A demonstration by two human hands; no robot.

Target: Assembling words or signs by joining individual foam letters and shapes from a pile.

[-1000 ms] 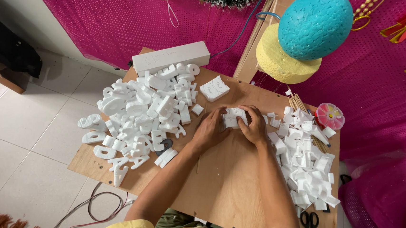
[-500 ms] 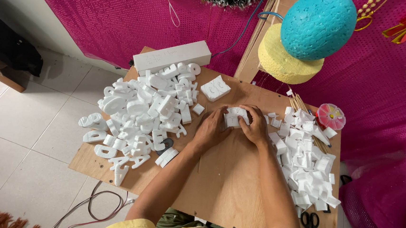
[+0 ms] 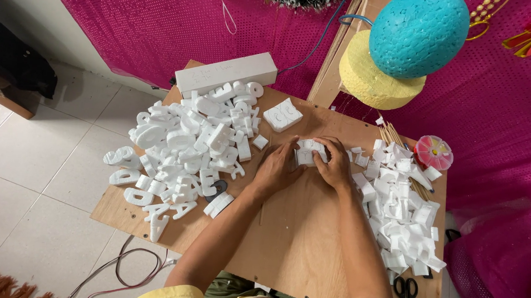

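Note:
Both hands meet over the middle of a wooden board (image 3: 296,244). My left hand (image 3: 275,166) and my right hand (image 3: 334,165) together grip a small white foam block (image 3: 309,152) and press on it from both sides. A big heap of white foam cut-out shapes (image 3: 185,143) lies to the left of my left hand. A second heap of white foam scraps (image 3: 401,208) lies to the right of my right hand. A square foam piece (image 3: 282,115) rests just beyond the hands.
A long white foam bar (image 3: 226,73) lies at the board's far left edge. A teal foam ball (image 3: 418,33) sits on a yellow foam disc (image 3: 370,81) at the back. Thin wooden sticks (image 3: 397,139), a round pink container (image 3: 433,152), scissors (image 3: 406,291), floor cables (image 3: 121,269).

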